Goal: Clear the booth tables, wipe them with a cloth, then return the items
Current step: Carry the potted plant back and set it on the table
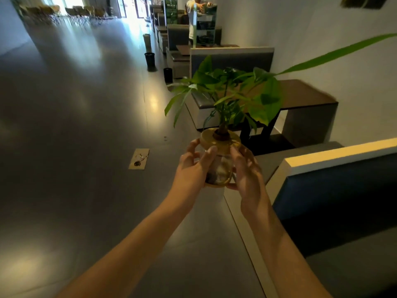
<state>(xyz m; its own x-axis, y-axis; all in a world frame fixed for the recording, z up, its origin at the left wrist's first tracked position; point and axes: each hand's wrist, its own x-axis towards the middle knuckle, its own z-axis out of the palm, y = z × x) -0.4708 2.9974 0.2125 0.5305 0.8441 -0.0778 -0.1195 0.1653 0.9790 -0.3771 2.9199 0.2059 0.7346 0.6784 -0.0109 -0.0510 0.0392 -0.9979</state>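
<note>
Both forearms extended over the floor; left hand [194, 163] and right hand [247, 168] cupped round a glass jar [219, 168] from opposite sides, fingers curled on the glass, plant [232, 97] rising from its wooden lid [219, 139]. Jar held in mid-air, well short of the brown booth surface [300, 93] ahead on the right. Risks noted: smooth glass liable to slip from a side-only grip; top-heavy foliage likely to tip the jar or snag the seat back [232, 59] in passing, with breakage on the hard floor.

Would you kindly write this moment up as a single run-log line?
left hand: grips plant jar | right hand: grips jar | jar: carried upright over aisle floor | booth table: ahead, right
</note>
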